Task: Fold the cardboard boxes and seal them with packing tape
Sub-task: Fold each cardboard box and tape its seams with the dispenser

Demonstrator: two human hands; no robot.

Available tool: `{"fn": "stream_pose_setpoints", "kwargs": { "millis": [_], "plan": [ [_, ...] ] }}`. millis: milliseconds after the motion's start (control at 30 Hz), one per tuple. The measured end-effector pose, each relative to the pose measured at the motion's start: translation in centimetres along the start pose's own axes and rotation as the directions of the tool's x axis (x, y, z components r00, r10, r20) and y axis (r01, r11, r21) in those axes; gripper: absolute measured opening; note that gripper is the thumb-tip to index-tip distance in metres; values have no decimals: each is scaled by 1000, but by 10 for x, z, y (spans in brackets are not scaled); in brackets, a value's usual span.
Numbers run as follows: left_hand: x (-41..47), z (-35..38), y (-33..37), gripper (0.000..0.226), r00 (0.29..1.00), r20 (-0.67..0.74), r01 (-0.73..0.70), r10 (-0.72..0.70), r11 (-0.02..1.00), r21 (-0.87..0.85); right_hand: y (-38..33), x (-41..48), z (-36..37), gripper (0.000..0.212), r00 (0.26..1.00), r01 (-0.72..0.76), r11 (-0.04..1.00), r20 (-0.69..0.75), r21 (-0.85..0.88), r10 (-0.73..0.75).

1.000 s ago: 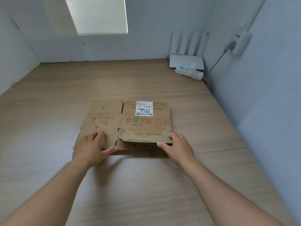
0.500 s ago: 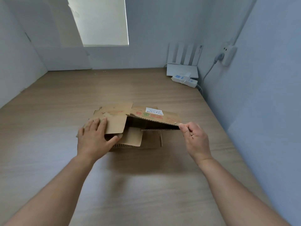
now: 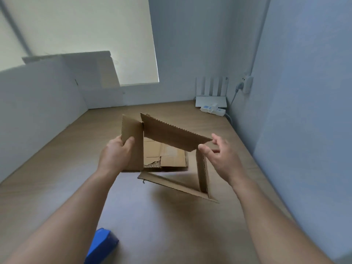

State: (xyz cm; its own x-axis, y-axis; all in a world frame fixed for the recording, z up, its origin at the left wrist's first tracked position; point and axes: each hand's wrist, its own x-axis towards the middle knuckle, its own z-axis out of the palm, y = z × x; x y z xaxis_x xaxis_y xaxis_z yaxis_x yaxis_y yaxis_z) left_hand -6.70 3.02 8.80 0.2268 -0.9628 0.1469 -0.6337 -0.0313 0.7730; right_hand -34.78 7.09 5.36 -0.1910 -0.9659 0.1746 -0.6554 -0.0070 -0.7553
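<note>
A brown cardboard box (image 3: 171,136) is lifted above the wooden table (image 3: 171,221), opened into a skewed tube so I look through it at another flat piece of cardboard (image 3: 165,155) lying on the table. My left hand (image 3: 116,153) grips the box's left flap, thumb on the inner face. Beside the box's right corner, my right hand (image 3: 219,155) is spread with relaxed fingers and holds nothing; whether it touches the edge is unclear.
A blue object (image 3: 102,244) lies at the table's near edge between my forearms. At the far right corner stand a white router (image 3: 211,96) and a power strip (image 3: 213,110), with a plug in the wall socket (image 3: 245,84). Walls close in on the left and right.
The flat box has been lifted off the table and opened into a tube. My right hand has let go of the top panel's edge. My view has tilted up.
</note>
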Motion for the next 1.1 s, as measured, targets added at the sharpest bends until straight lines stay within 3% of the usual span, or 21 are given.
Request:
{"fn": "stream_pose_setpoints", "kwargs": {
  "millis": [67,167,267,367,467,600,700,767,833,867,933,1000,1100],
  "plan": [
    [-24,-14,-1,22,996,-7,84,-85,995,-56,0,-33,1,82,997,29,993,79,-118,-20],
    [-56,-31,-7,20,990,-23,139,-140,990,-33,4,-71,4,26,996,36,969,91,-243,-14],
    [-79,-41,-12,18,984,11,177,-180,977,117,-5,-85,-4,21,1000,13,966,29,-260,-5],
    [-97,-48,-12,22,955,134,221,-263,937,270,-26,-92,-13,20,996,81,929,3,-362,-85],
    [-113,-48,-11,28,905,336,55,-260,857,512,-42,-99,-9,18,995,103,886,40,-452,-96],
    [-127,-45,-29,28,888,381,54,-259,880,473,-52,-110,8,17,994,96,859,97,-503,-54],
    [-144,-55,-50,48,899,403,85,-171,971,224,-48,-117,17,24,981,137,884,188,-447,-57],
    [-159,-64,-64,54,888,460,36,-25,999,-14,-38,-123,16,32,958,110,959,286,-260,-32],
    [-176,-72,-77,40,832,548,-19,88,991,-130,-31,-131,9,57,901,19,998,434,-61,9],
    [-184,-74,-82,36,791,601,-29,112,989,-147,-28,-135,5,74,864,-22,1000,503,-11,24],
    [-192,-73,-93,56,719,672,-102,177,983,-151,-24,-137,0,95,811,-57,998,584,13,39],
    [-190,-68,-96,76,672,712,-218,205,973,-74,-23,-135,0,95,794,-67,998,605,4,50],
    [-181,-61,-98,90,625,745,-325,231,946,-20,-28,-131,1,84,776,-81,996,625,-28,80]
  ]
}}
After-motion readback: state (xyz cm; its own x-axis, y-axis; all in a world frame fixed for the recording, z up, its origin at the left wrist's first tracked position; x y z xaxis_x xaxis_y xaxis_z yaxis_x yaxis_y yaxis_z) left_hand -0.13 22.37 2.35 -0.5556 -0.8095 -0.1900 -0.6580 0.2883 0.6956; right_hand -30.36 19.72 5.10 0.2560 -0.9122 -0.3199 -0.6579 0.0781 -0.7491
